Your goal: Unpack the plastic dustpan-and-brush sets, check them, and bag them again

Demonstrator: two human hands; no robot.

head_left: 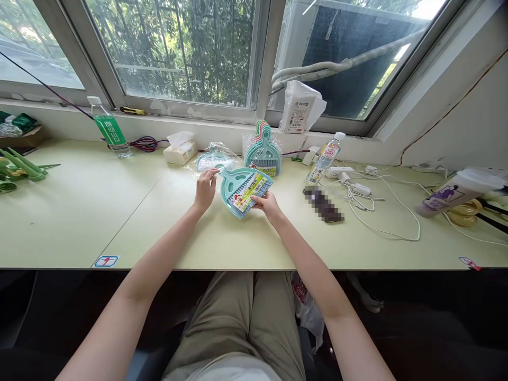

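Note:
A mint-green mini dustpan and brush set point(241, 191) with a bright printed label is held tilted above the table. My left hand point(205, 189) grips it by the handle end at upper left. On its lower right edge, my right hand point(268, 206) is closed with the thumb over the front by the label. Just behind stands a stack of similar dustpan sets point(263, 151) in clear plastic, with several colours along its top. To the left of that stack, another set in a clear plastic bag point(215, 156) lies on the table.
On the table point(159, 233) are a tissue pack point(180, 148), a green-labelled bottle point(110, 129), a drink bottle point(326, 157), a pixelated dark object point(323, 204), white cables point(359, 197) and a tilted cup point(460, 191). A white package point(300, 108) rests on the windowsill.

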